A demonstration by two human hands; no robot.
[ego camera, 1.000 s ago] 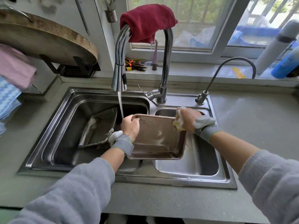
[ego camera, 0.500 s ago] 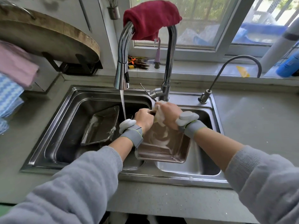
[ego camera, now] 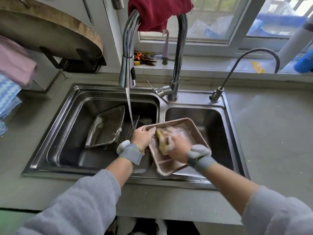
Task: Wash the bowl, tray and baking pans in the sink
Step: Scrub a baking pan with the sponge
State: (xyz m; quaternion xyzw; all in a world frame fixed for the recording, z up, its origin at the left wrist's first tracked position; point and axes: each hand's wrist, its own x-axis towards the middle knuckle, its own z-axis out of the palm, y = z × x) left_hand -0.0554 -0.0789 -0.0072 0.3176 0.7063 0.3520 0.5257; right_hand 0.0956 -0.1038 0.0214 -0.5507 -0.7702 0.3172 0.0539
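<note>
A pinkish-brown baking pan point(ego camera: 189, 128) is held tilted over the divider of the double sink point(ego camera: 161, 106), soapy inside. My left hand point(ego camera: 144, 137) grips the pan's left rim. My right hand point(ego camera: 177, 146) holds a yellow sponge point(ego camera: 161, 139) pressed against the pan's inner floor; the hand is blurred. A metal baking pan point(ego camera: 105, 128) with soap streaks leans in the left basin, beside a ribbed tray point(ego camera: 126, 133) partly hidden under it. No bowl shows.
Water runs from the tall faucet point(ego camera: 127, 72), which has a red cloth point(ego camera: 157, 12) draped over it. A small curved tap point(ego camera: 218, 93) stands at the right. Pliers point(ego camera: 144, 59) lie on the windowsill. A round wooden board point(ego camera: 50, 34) and hanging cloths point(ego camera: 13, 73) sit at left.
The pan has tilted and shifted right over the right basin. My right hand moved from the pan's far rim down onto its inside floor with the sponge.
</note>
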